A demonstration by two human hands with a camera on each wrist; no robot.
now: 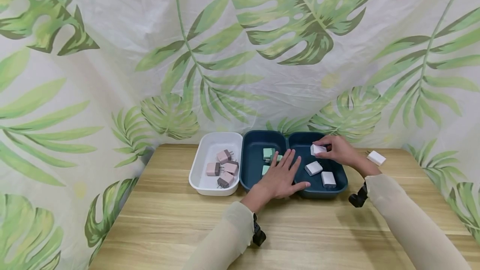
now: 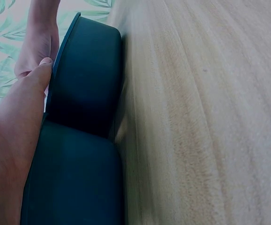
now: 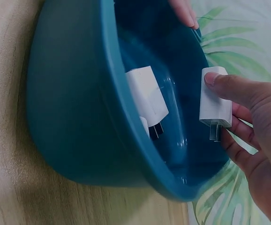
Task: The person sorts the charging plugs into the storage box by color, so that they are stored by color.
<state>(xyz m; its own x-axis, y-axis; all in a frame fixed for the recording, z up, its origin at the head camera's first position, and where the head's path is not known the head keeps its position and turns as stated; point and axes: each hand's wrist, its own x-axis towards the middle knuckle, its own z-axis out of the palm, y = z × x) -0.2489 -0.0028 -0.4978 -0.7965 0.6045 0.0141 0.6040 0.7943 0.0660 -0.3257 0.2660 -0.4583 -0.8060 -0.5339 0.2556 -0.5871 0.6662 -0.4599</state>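
A white plug charger (image 3: 215, 98) is pinched between the thumb and fingers of my right hand (image 1: 340, 150), held over the right dark blue bin (image 1: 340, 180). Its metal prongs show in the right wrist view. Inside that bin lie two more white chargers (image 1: 328, 179), apart from each other. My left hand (image 1: 280, 178) spreads its straight fingers across the adjoining rims of the two blue bins, palm down; whether it presses on them I cannot tell. Beneath its fingers, the middle blue bin (image 1: 258, 138) contains several green chargers (image 1: 268, 153), partly hidden.
On the left, a white bin (image 1: 200, 149) holds several pink and grey chargers (image 1: 213, 169). Another white charger (image 1: 376, 158) lies on the wooden table (image 1: 168, 220) right of the bins. A leaf-patterned cloth (image 1: 225, 95) hangs right behind the table's back edge.
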